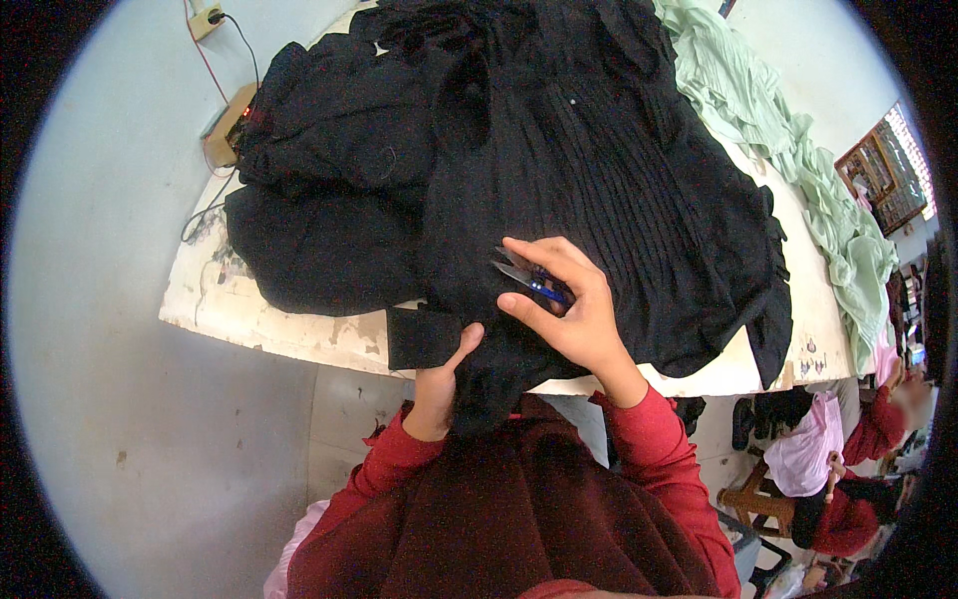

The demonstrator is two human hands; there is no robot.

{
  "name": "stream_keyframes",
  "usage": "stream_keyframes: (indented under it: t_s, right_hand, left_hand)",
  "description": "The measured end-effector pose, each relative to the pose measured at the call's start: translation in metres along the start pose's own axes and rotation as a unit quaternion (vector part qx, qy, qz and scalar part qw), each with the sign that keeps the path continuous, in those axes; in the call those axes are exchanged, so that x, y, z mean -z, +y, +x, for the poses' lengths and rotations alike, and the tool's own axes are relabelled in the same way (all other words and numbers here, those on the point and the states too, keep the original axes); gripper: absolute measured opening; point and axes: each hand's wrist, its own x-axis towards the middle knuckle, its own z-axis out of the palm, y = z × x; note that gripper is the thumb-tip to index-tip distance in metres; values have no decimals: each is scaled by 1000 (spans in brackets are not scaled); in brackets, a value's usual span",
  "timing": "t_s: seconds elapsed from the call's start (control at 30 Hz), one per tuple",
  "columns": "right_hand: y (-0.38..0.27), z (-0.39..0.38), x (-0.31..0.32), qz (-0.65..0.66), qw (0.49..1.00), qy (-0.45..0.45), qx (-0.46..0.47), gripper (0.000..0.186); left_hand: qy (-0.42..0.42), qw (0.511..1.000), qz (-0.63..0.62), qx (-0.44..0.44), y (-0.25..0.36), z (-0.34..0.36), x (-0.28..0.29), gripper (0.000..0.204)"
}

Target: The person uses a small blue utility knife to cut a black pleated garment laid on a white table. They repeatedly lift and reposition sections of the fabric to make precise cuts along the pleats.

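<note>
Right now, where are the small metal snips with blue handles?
In the head view, the small blue-handled metal snips are near the centre, held in the right hand over the pleated black cloth.

left hand (437,387) partly hidden by black cloth (599,190), green fabric (836,240) cut off above

Thread snips (542,289): are sitting just off centre toward 3 o'clock, showing no readable lettering.
Black cloth (599,170): is spreading toward 12 o'clock, showing no readable label.
Brown-framed panel (880,185): is standing between 2 and 3 o'clock, its details staying too small for reading.
Pale table (339,337): is bearing dark marks at 3 and 9 o'clock, forming no readable text.
</note>
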Motion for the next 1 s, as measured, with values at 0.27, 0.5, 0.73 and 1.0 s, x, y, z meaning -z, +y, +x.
stream_keyframes:
  t_s: [0.27, 0.5, 0.73, 1.0]
  right_hand:
    - [7, -4, 6, 26, 994, -20, -100, 28]
    - [-2, 4, 10, -59, 997, -46, -29, 23]
    - [-1, 9, 5, -76, 996, -24, 26, 22]
    - [7, 4, 2, 18, 998, -9, -67, 21]
  left_hand:
    - [-56, 984, -63, 156, 12, -3, -3, 41]
    - [-87, 979, -82, 164, 18, -6, -8, 41]
    - [-99, 977, -90, 165, 13, -4, -3, 41]
    - [-70, 988, -21, 135, 10, -4, -1, 40]
